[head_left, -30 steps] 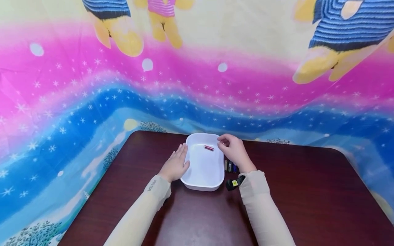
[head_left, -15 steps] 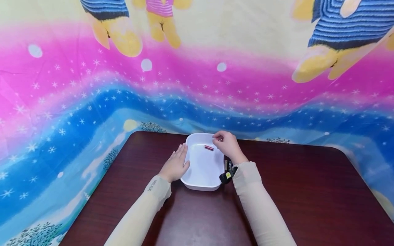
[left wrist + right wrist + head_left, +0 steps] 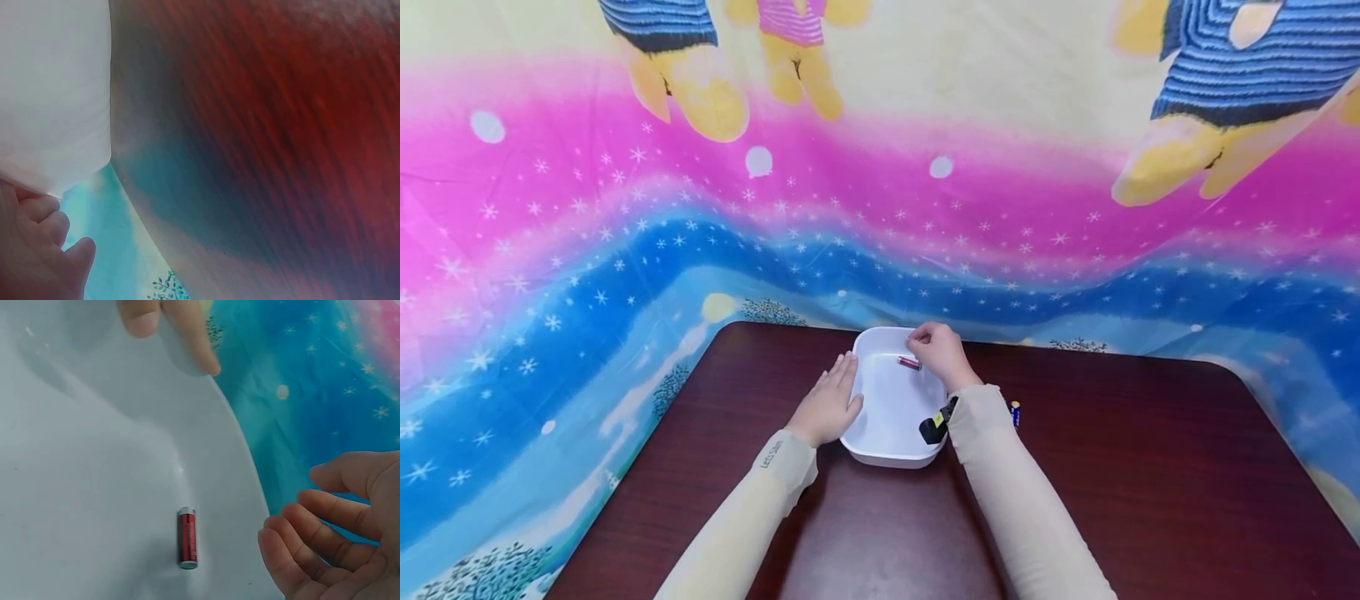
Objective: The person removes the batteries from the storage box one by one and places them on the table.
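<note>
A white tray [image 3: 891, 417] stands on the dark table, and one red battery [image 3: 908, 362] lies on its floor towards the far right. My left hand [image 3: 826, 404] rests along the tray's left wall with straight fingers; its fingertips [image 3: 144, 322] reach the rim in the right wrist view. Over the tray's far right corner is my right hand [image 3: 940, 352], its fingers loosely bent. In the right wrist view nothing shows between the right thumb and fingers, and the battery [image 3: 188, 539] lies apart from them.
Right of the tray, a blue and gold battery [image 3: 1015, 414] shows past the right sleeve, on the brown table [image 3: 1150, 450]. The sleeve hides the spot beside the tray. A black wrist camera [image 3: 934, 429] overhangs the tray. A printed cloth [image 3: 880, 208] hangs behind the table.
My right hand has moved left from the tray's right rim to above the battery's far side. Its sleeve now covers the batteries beside the tray, except one. The left hand has stayed put.
</note>
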A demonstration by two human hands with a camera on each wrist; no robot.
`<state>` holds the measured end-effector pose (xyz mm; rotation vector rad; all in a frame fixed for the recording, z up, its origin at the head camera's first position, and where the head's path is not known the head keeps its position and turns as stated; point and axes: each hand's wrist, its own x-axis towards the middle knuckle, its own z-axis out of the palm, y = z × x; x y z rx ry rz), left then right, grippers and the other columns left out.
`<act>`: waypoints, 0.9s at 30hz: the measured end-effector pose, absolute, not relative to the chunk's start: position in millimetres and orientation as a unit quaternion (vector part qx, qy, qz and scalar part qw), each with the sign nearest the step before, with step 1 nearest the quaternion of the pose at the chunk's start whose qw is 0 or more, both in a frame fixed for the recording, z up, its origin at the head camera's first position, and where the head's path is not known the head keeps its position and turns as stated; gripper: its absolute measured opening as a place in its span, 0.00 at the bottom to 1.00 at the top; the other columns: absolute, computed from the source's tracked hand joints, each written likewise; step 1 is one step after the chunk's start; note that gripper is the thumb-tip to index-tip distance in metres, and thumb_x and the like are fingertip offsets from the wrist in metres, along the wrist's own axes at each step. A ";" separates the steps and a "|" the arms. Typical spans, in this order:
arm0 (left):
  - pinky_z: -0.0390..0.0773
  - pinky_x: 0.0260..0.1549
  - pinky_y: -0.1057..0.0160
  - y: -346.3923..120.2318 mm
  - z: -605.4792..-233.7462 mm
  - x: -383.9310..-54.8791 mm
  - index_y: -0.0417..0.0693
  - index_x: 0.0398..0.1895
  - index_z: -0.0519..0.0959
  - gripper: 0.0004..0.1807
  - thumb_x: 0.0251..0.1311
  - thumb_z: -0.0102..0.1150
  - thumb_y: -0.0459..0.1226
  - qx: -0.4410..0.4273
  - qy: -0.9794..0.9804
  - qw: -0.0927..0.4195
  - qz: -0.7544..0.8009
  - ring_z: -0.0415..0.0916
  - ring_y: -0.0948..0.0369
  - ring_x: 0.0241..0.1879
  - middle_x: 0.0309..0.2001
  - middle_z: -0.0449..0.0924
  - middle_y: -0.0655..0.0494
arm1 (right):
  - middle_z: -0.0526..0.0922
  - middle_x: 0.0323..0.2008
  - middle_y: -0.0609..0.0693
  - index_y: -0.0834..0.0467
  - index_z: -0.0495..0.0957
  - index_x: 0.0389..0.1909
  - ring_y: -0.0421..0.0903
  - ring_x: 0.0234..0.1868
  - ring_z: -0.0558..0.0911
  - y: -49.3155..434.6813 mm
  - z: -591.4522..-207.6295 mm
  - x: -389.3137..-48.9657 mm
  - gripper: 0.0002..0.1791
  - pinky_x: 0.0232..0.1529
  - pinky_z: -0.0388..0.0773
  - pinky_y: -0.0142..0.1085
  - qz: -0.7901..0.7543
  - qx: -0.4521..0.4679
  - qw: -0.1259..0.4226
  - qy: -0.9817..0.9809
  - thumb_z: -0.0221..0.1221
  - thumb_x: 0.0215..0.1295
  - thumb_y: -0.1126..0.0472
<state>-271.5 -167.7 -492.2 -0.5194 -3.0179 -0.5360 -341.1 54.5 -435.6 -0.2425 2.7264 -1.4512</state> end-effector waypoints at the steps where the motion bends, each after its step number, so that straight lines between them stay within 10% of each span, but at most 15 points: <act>1: 0.52 0.75 0.45 -167.8 -492.1 -271.3 0.34 0.80 0.49 0.36 0.77 0.44 0.44 -0.167 -0.970 0.017 -0.173 0.42 0.49 0.80 0.80 0.46 0.41 | 0.84 0.42 0.59 0.64 0.83 0.45 0.53 0.42 0.81 53.1 -436.9 -341.6 0.11 0.46 0.80 0.45 -0.468 -0.076 0.024 0.880 0.60 0.70 0.61; 27: 0.52 0.75 0.46 -169.0 -493.8 -273.9 0.35 0.80 0.48 0.37 0.77 0.44 0.45 -0.167 -0.970 0.013 -0.176 0.41 0.50 0.80 0.81 0.45 0.43 | 0.82 0.51 0.66 0.73 0.80 0.54 0.61 0.55 0.80 33.2 -460.4 -351.4 0.17 0.58 0.78 0.51 -0.368 -0.123 0.030 0.921 0.61 0.65 0.72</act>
